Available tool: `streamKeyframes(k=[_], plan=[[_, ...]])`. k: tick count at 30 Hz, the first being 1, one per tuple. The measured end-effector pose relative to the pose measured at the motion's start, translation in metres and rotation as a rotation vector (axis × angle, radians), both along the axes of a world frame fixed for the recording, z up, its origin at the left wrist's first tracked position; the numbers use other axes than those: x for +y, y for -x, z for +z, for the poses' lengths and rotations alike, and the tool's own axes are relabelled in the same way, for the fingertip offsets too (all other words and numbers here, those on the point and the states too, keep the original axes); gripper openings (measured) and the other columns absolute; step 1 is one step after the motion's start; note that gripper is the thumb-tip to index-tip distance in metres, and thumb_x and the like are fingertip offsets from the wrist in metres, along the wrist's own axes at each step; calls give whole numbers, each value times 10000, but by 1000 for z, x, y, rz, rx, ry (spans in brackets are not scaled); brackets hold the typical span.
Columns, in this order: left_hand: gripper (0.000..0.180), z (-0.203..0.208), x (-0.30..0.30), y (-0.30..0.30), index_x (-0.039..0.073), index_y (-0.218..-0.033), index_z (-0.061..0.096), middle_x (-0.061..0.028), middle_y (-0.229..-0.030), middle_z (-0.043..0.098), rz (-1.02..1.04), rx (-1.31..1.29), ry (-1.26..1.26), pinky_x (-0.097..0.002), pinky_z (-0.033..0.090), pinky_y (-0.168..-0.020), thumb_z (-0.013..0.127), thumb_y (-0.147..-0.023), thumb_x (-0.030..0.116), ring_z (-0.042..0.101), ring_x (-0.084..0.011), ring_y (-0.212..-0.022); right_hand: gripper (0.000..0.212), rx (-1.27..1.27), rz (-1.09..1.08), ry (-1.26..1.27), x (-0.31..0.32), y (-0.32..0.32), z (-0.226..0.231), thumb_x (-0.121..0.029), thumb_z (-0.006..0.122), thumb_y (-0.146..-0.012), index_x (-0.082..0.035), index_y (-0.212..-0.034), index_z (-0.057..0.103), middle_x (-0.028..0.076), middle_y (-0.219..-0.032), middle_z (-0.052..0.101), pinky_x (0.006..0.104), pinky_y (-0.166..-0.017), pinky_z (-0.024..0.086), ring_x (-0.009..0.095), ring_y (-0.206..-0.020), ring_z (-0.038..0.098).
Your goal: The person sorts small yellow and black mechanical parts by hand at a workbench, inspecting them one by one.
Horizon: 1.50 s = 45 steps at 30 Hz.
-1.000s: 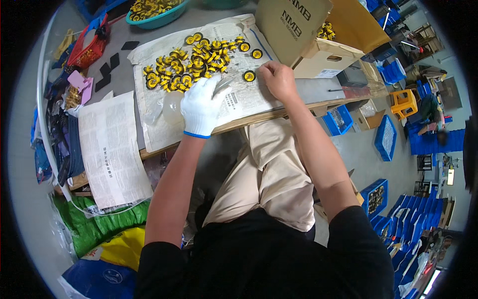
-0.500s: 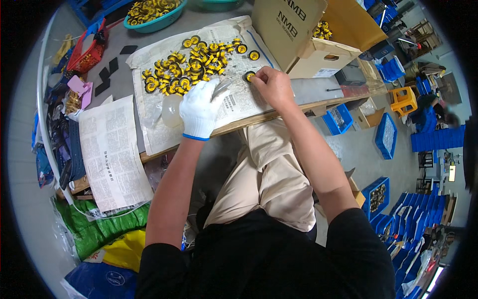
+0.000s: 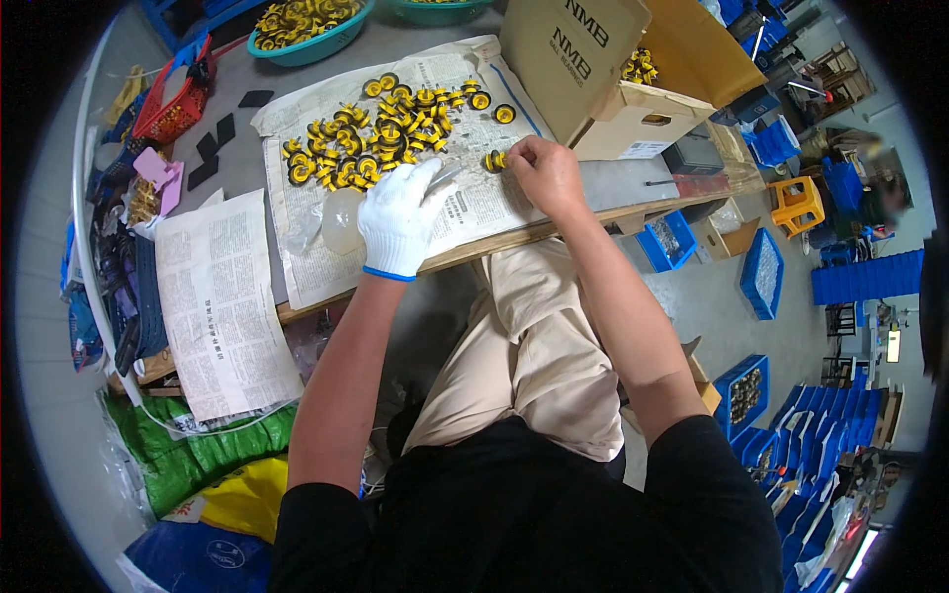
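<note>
My left hand (image 3: pixel 401 210), in a white knitted glove with a blue cuff, is closed around a slim greyish pointed tool (image 3: pixel 447 174). What kind of tool it is I cannot make out. Bare fingertips of my right hand (image 3: pixel 545 177) pinch a small yellow and black wheel-like part (image 3: pixel 495 161), turned partly on its side above the newspaper (image 3: pixel 484 212). Left of it lies a loose heap of similar yellow and black parts (image 3: pixel 371 133). One more part (image 3: pixel 504 114) rests alone beyond my right hand. Beside the glove sits a clear plastic bag (image 3: pixel 341 219).
An open cardboard box (image 3: pixel 623 124) holding yellow parts stands at the right. A teal basin (image 3: pixel 314 47) of similar parts is at the back left, near a red basket (image 3: pixel 176 109). The table's wooden front edge (image 3: pixel 494 240) runs below my wrists. Blue crates (image 3: pixel 670 240) stand on the floor.
The wheel-like part in my right fingers has turned from face-up to more side-on. My left hand and the heap look the same.
</note>
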<state>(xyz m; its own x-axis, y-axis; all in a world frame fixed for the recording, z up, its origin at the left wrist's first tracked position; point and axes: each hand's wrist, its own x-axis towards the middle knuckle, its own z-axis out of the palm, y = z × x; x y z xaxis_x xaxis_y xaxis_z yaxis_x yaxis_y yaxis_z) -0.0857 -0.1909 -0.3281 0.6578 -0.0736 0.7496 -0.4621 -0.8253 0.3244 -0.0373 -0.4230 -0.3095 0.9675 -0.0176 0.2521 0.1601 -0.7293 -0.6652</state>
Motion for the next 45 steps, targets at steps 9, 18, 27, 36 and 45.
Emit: streamKeyframes(k=[9,18,27,36,45], plan=[[352,3,1,4,140,-1115,758,-81,-944,701,-49,108,40,-398,549,-764,814,-819,322,693,-288,-873,102,655,189,-1120,-2,-8,-5,-84,621,-1027,4,-1002,665,56,-810,669,250,-589,522,133,-653,617],[331,1,0,2,152,-1119,753,-71,-942,696,-66,56,37,-399,543,-749,789,-838,323,692,-282,-866,105,753,263,-1192,5,-5,-3,-83,594,-1048,9,-1059,643,72,-836,664,257,-612,533,144,-688,612],[300,-1,2,2,150,-1084,757,-65,-925,693,-73,43,20,-405,546,-728,781,-845,331,693,-283,-843,114,792,304,-1234,10,-2,1,-89,583,-1051,-1,-1002,636,60,-792,632,248,-545,449,147,-655,576],[271,2,2,3,138,-1043,754,-70,-913,689,-92,75,26,-404,546,-713,771,-853,330,691,-289,-829,178,821,304,-1214,12,-2,5,-112,550,-1074,3,-967,633,52,-759,594,237,-477,372,131,-612,517],[271,-1,3,3,114,-1023,750,-81,-915,693,-99,36,35,-406,551,-719,772,-852,323,691,-299,-825,201,853,338,-1213,10,-1,1,-155,529,-1094,-31,-953,604,14,-744,542,231,-463,331,92,-566,430]])
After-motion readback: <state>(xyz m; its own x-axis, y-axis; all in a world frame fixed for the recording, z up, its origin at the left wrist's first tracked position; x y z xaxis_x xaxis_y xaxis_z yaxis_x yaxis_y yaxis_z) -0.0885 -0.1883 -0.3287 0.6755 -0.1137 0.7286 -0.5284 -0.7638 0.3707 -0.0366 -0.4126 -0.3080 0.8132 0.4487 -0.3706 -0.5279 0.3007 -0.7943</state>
